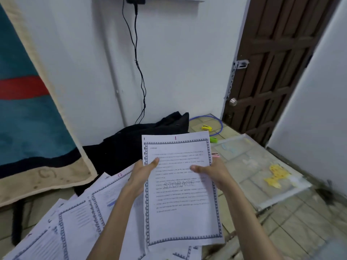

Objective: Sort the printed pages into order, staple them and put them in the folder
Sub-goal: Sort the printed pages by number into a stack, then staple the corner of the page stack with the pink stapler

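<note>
While the page marked 1 (180, 184) is held up in front of the chest, it is gripped at both side edges: the left hand (139, 177) pinches its left edge, thumb on the printed face, and the right hand (210, 172) pinches its right edge likewise. The remaining fingers of each hand lie behind the sheet and are not seen. Whether one sheet or a thin stack is held cannot be told. The sheet's long axis runs away from the person, header farthest, its near end hanging over the loose pages.

The loose pages (78, 218) lie fanned on the floor (293, 222), below and to the left of the held page; one is marked 13. The left hand is judged the nearer to them. A clear folder (259, 171) lies flat on the floor to the right, nearer the right hand. A pink object (216, 154), possibly the stapler, shows just beyond the right hand, mostly hidden.

Both forearms are extended forward, converging on the sheet, wrists roughly level. Sorting is judged to be in hand; stapling and filing are not yet done.
</note>
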A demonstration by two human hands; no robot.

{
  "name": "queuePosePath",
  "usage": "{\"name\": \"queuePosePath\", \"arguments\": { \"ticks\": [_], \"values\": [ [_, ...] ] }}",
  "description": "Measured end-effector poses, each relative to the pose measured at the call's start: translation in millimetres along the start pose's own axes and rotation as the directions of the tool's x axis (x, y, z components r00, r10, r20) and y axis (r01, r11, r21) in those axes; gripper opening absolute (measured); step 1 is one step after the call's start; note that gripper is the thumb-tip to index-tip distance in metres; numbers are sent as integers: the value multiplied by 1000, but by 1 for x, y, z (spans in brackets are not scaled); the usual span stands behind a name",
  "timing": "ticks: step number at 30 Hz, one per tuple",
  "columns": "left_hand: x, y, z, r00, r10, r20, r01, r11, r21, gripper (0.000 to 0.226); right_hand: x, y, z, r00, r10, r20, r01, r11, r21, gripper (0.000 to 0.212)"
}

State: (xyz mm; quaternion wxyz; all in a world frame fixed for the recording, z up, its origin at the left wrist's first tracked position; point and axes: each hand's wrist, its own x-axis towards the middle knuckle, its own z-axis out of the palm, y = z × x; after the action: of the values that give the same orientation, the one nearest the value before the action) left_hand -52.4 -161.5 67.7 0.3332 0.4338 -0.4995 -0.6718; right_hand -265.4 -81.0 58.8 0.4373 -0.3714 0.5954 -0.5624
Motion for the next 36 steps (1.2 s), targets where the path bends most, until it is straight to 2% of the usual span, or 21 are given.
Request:
{"name": "queuePosePath", "arguments": {
  "ticks": [3, 6, 8, 9, 11, 12, 14, 17, 18, 20, 22, 23, 24, 25, 26, 28, 29, 30, 31, 33, 36],
  "values": [
    [11, -11, 10, 1000, 9, -3, -8, 994, 108, 14, 10, 22, -7, 996, 83, -24, -85, 995, -52, 39],
    [22, -21, 15, 1000, -11, -23, 16, 977, 211, 28, 22, 31, -23, 963, 262, 67, -254, 961, -110, 26],
    [26, -26, 16, 999, -35, -41, 43, 972, 233, 31, 40, 28, -38, 979, 205, 6, -198, 952, -234, 20],
    [28, -29, 16, 998, -48, -47, 58, 969, 241, 31, 53, 26, -45, 990, 97, -102, -130, 911, -390, 20],
    [31, -32, 17, 997, -63, -38, 70, 962, 262, 29, 82, 23, -57, 969, -117, -217, -55, 756, -653, 20],
    [32, -33, 18, 998, -60, -33, 66, 961, 267, 28, 97, 24, -62, 972, -134, -194, -40, 715, -698, 27],
    [33, -35, 18, 997, -57, -44, 67, 958, 278, 27, 125, 34, -69, 997, -69, -35, 9, 544, -839, 42],
    [32, -35, 18, 998, -56, -41, 65, 961, 269, 29, 152, 61, -75, 982, 100, 163, 155, 82, -985, 65],
    [31, -35, 18, 998, -53, -34, 60, 962, 267, 29, 153, 68, -75, 977, 119, 175, 174, 20, -985, 62],
    [29, -34, 18, 998, -46, -31, 53, 964, 261, 25, 153, 74, -75, 985, 70, 158, 160, -11, -987, 40],
    [27, -34, 18, 999, -38, -37, 46, 966, 256, 19, 151, 70, -77, 987, 11, 159, 158, 60, -986, 32],
    [26, -34, 19, 999, -34, -35, 42, 965, 259, 16, 149, 65, -79, 989, -33, 145, 149, 186, -971, 31],
    [25, -34, 18, 999, -31, -33, 38, 964, 263, 14, 148, 57, -80, 993, -84, 87, 113, 382, -917, 30],
    [24, -35, 18, 999, -26, -33, 34, 964, 265, 13, 144, 47, -78, 993, -120, -7, 69, 618, -783, 28],
    [23, -34, 18, 999, -20, -35, 29, 964, 266, 13, 141, 35, -74, 987, -132, -92, 51, 800, -598, 27],
    [19, -33, 20, 999, 1, -50, 13, 959, 282, 12, 137, 5, -62, 972, -97, -216, 57, 981, -186, 32],
    [18, -33, 22, 998, 17, -65, 3, 956, 293, 13, 135, -13, -53, 970, -4, -242, 22, 997, 74, 35],
    [17, -33, 25, 996, 35, -85, -7, 953, 303, 15, 132, -29, -43, 975, 61, -214, 1, 961, 276, 38],
    [15, -33, 28, 993, 55, -104, -20, 950, 313, 15, 128, -46, -31, 987, 77, -142, -13, 912, 409, 42],
    [11, -34, 33, 988, 90, -126, -43, 940, 339, 14, 118, -70, 0, 998, 22, 52, -45, 856, 515, 52],
    [6, -36, 37, 985, 118, -122, -64, 925, 376, 18, 105, -82, 40, 970, -53, 236, -80, 851, 520, 55]
  ]
}}
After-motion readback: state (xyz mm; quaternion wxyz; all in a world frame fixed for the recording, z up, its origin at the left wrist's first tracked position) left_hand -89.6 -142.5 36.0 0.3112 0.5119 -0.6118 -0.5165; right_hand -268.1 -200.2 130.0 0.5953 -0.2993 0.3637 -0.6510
